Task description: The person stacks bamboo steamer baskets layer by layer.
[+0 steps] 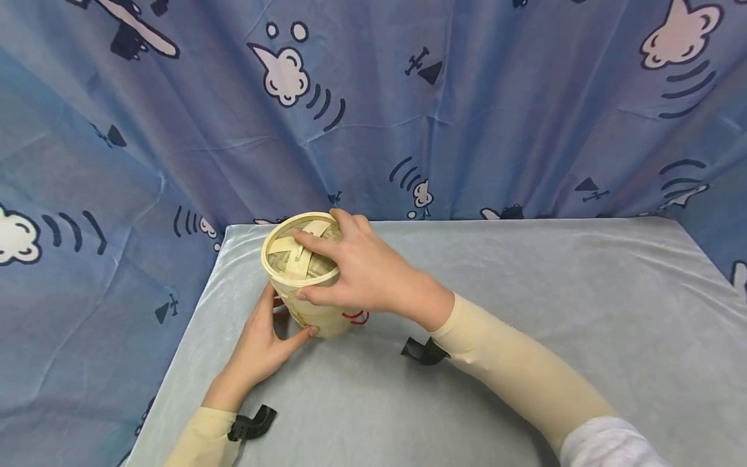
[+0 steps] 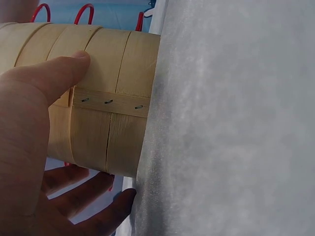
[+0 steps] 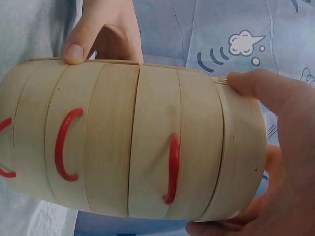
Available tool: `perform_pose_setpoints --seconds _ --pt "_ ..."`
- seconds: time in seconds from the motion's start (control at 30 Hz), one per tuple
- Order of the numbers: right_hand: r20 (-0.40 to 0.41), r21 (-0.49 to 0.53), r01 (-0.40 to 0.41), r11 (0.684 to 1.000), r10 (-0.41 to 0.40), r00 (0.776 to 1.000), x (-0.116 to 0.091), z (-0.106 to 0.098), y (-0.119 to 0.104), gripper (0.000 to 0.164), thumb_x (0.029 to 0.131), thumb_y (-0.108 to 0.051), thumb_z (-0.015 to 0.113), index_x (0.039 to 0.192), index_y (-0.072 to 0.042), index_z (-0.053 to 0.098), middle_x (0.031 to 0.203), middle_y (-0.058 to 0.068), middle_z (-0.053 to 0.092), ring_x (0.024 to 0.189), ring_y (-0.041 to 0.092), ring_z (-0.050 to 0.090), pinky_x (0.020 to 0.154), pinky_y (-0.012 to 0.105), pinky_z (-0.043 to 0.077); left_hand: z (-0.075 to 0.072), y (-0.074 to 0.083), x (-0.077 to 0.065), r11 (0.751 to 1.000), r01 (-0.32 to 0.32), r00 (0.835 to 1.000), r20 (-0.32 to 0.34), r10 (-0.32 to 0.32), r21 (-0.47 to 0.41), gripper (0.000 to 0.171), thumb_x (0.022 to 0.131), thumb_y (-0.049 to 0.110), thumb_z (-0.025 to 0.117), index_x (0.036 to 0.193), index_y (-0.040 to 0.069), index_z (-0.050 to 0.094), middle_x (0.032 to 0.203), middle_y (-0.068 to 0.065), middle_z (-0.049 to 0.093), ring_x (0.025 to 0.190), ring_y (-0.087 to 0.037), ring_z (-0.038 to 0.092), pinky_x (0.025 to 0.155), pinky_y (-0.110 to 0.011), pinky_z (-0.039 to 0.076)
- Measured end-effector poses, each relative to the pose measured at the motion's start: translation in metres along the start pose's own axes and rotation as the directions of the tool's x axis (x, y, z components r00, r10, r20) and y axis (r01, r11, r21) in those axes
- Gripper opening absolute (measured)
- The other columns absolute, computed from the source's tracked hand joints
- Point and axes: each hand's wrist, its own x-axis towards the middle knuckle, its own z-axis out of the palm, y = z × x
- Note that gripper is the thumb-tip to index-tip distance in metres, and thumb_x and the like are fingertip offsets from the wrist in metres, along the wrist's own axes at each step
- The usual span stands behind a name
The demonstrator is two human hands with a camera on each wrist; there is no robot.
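A stack of small bamboo steamers (image 1: pixel 327 321) stands upright on the cloth-covered table, left of centre in the head view. Its woven bamboo lid (image 1: pixel 281 246) is on top. Low on the side, my left hand (image 1: pixel 262 337) holds the stack between thumb and fingers; the thumb lies along the bamboo wall (image 2: pixel 128 64). From above, my right hand (image 1: pixel 373 269) grips the lid rim, thumb on the near side and one finger across the top. Red looped handles (image 3: pixel 60 147) stick out of the tiers in the right wrist view. Part of the lid is hidden under my right hand.
Light grey velvety cloth (image 1: pixel 525 292) covers the table, stretching far to the right of the stack. Blue patterned curtains (image 1: pixel 373 104) hang behind and at both sides. Black straps (image 1: pixel 252 423) with cameras sit on my wrists.
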Motion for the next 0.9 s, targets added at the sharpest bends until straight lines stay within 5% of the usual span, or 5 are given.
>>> perform_pose_setpoints --seconds 0.33,0.5,0.63,0.8,0.9 --pt "-0.009 0.013 -0.011 1.000 0.011 1.000 -0.003 0.002 0.004 0.095 0.088 -0.068 0.082 0.166 -0.024 0.050 0.165 0.029 0.035 0.139 0.043 0.044 0.112 0.055 0.051 0.000 0.005 0.000 1.000 0.001 1.000 0.000 -0.001 -0.010 0.111 0.087 0.031 0.095 0.172 0.027 0.024 0.159 -0.004 0.050 0.129 -0.030 0.062 0.098 -0.052 0.058" --pt "0.007 0.024 -0.026 0.999 0.026 1.000 -0.007 0.001 0.008 0.108 0.087 -0.068 0.084 0.171 -0.019 0.039 0.170 0.031 0.029 0.149 0.047 0.040 0.117 0.059 0.048 -0.008 0.016 0.002 0.999 0.036 0.999 0.016 -0.036 0.019 0.129 0.087 0.036 0.095 0.176 0.031 0.002 0.156 -0.014 0.053 0.134 -0.033 0.059 0.103 -0.056 0.055" --pt "0.025 0.037 -0.029 0.999 0.028 0.999 -0.014 -0.002 0.012 0.110 0.089 -0.071 0.080 0.174 -0.022 0.030 0.173 0.029 0.025 0.156 0.046 0.034 0.118 0.061 0.046 -0.025 0.032 0.003 0.998 0.035 0.996 -0.087 -0.030 0.061 0.130 0.090 0.038 0.091 0.177 0.023 -0.006 0.162 -0.023 0.047 0.145 -0.040 0.050 0.109 -0.062 0.049" --pt "0.038 0.042 -0.084 0.996 0.083 0.996 -0.030 -0.014 0.024 0.101 0.095 -0.077 0.067 0.175 -0.029 0.027 0.178 0.023 0.019 0.162 0.043 0.026 0.117 0.065 0.046 -0.050 0.069 0.006 0.990 -0.114 0.940 -0.314 0.135 0.084 0.108 0.096 0.059 0.080 0.176 0.013 0.022 0.175 -0.016 0.033 0.156 -0.044 0.036 0.121 -0.070 0.034" --pt "0.042 0.010 -0.131 0.991 0.130 0.991 -0.042 -0.021 0.038 0.098 0.097 -0.079 0.062 0.175 -0.032 0.027 0.179 0.024 0.013 0.164 0.044 0.019 0.119 0.068 0.041 -0.054 0.103 0.014 0.962 -0.239 0.897 -0.349 0.270 0.129 0.103 0.096 0.074 0.069 0.169 0.007 0.039 0.176 -0.013 0.033 0.160 -0.044 0.030 0.126 -0.071 0.026"
